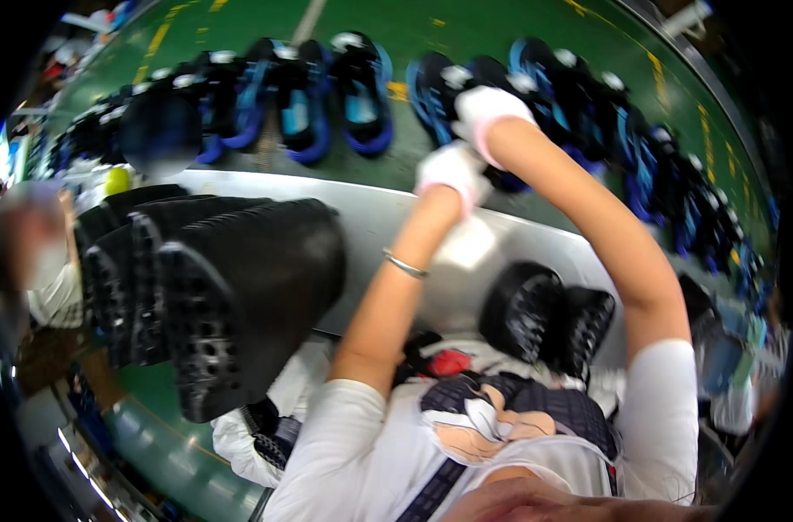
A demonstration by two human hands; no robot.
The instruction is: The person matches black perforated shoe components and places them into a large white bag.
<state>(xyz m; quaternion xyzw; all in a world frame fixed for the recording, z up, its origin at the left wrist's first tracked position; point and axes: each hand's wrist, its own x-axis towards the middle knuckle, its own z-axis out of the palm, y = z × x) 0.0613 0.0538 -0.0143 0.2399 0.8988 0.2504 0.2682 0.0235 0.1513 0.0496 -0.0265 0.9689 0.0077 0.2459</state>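
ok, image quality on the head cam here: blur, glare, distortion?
Head view: strong fisheye, the grey table edge bows and the corners are black. Both gloved hands, left hand and right hand, are soft with motion blur at the row of blue-and-black shoes. Mild glare on the table; black soles stay fairly sharp.

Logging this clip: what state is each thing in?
Left hand: gloved, on a shoe.
Right hand: gloved, on the same shoe.
Shoes: in a row on the green belt.
Black soles: stacked on edge.
Bracelet: on left wrist.
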